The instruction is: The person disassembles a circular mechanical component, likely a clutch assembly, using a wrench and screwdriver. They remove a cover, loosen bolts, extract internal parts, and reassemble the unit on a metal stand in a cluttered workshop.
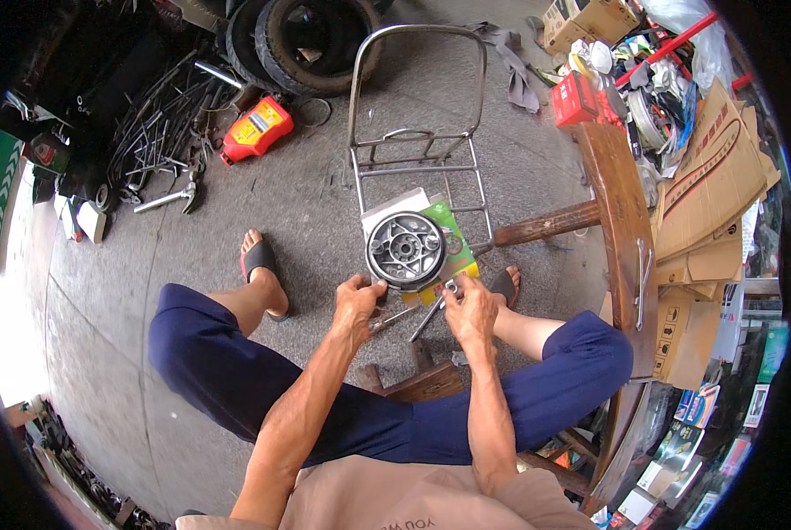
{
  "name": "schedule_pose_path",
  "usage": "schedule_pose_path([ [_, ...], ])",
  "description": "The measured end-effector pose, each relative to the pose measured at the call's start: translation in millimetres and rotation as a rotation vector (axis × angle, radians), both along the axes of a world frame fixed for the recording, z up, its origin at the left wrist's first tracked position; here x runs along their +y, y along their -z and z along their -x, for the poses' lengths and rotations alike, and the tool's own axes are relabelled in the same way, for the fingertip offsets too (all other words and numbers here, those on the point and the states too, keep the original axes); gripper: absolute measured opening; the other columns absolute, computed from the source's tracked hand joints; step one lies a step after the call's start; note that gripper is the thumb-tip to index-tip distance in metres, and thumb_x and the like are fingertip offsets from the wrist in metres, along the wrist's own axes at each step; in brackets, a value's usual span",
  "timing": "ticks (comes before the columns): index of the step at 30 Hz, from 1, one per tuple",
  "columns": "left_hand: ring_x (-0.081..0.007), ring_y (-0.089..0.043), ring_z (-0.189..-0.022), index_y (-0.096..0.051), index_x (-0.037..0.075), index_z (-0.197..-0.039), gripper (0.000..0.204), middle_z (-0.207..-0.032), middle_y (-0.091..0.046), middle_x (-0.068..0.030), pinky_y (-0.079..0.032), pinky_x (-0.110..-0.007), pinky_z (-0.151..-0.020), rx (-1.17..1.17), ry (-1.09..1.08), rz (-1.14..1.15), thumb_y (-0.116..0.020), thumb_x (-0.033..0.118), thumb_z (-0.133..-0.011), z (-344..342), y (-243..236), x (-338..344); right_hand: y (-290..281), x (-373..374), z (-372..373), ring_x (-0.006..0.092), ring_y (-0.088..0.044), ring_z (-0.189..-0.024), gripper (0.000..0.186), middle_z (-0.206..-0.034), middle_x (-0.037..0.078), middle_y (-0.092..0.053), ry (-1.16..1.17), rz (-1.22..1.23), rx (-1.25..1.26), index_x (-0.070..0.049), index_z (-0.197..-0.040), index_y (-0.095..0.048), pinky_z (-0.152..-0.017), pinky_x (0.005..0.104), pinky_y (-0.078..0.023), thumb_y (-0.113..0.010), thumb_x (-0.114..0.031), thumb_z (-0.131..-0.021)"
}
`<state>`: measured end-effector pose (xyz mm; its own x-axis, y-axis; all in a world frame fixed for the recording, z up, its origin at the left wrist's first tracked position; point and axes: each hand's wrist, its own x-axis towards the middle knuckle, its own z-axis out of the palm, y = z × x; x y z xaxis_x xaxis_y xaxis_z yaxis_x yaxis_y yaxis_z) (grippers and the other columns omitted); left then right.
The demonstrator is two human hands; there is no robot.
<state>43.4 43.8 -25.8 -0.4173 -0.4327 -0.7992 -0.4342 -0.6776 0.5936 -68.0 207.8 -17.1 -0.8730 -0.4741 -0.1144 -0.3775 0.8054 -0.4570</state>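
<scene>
I see the round metal wheel hub [405,251] lying flat on the floor between my feet, open face up toward me, its axle axis pointing straight up. It rests on green and white packaging [448,231], just in front of a chrome wire rack [418,132]. My left hand [357,305] has its grip curled against the hub's near rim. My right hand [469,309] pinches a small ring-shaped part [451,288] between its fingertips, just beside the hub. A slim metal tool [426,319] lies between both hands, running diagonally.
</scene>
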Motion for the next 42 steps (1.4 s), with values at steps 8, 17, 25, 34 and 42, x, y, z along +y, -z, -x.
schedule_pose_path([
  [8, -0.0163, -0.057, -0.081, -0.061, 0.000, -0.110, 0.024, -0.094, -0.063, -0.0044, -0.046, -0.032, -0.064, 0.052, -0.109, -0.008, -0.064, 0.013, -0.089, -7, 18, -7, 3, -5, -20, 0.0375, -0.063, -0.082, 0.025, -0.086, 0.018, -0.064, -0.017, 0.035, -0.109, 0.000, -0.090, -0.061, -0.072, 0.0466, -0.048, -0.070, -0.020, -0.078],
  [17, -0.0144, -0.056, -0.065, -0.062, -0.004, -0.099, 0.017, -0.085, -0.062, -0.0059, -0.047, -0.026, -0.051, 0.065, -0.182, -0.004, -0.066, 0.009, -0.088, -2, 19, -6, 14, 2, -11, 0.0333, -0.064, -0.075, 0.025, -0.084, 0.019, -0.065, -0.020, 0.119, 0.006, 0.002, -0.096, -0.064, -0.068, 0.0440, -0.048, -0.069, -0.017, -0.080],
  [25, -0.0196, -0.062, -0.075, -0.057, -0.014, -0.113, 0.038, -0.097, -0.066, -0.0140, -0.051, -0.033, -0.063, 0.049, -0.151, -0.021, -0.070, 0.009, -0.085, -4, 19, -9, 6, 2, -2, 0.0395, -0.062, -0.087, 0.024, -0.094, 0.021, -0.064, -0.017, 0.101, 0.003, 0.001, -0.100, -0.061, -0.075, 0.0470, -0.048, -0.067, -0.014, -0.082],
  [34, -0.0190, -0.061, -0.070, -0.060, -0.007, -0.098, 0.022, -0.086, -0.063, -0.0093, -0.052, -0.032, -0.057, 0.035, -0.185, -0.049, -0.071, 0.007, -0.084, -5, 18, -10, 2, 0, -2, 0.0394, -0.061, -0.089, 0.024, -0.094, 0.019, -0.063, -0.004, 0.057, -0.031, 0.000, -0.099, -0.059, -0.075, 0.0472, -0.048, -0.067, -0.015, -0.082],
  [42, -0.0183, -0.061, -0.070, -0.057, -0.006, -0.104, 0.030, -0.089, -0.062, -0.0091, -0.053, -0.030, -0.058, 0.069, -0.217, -0.024, -0.073, 0.008, -0.083, -6, 27, -10, 1, -1, -6, 0.0384, -0.062, -0.087, 0.027, -0.093, 0.019, -0.062, 0.006, 0.036, -0.016, -0.001, -0.102, -0.059, -0.074, 0.0471, -0.048, -0.068, -0.017, -0.082],
])
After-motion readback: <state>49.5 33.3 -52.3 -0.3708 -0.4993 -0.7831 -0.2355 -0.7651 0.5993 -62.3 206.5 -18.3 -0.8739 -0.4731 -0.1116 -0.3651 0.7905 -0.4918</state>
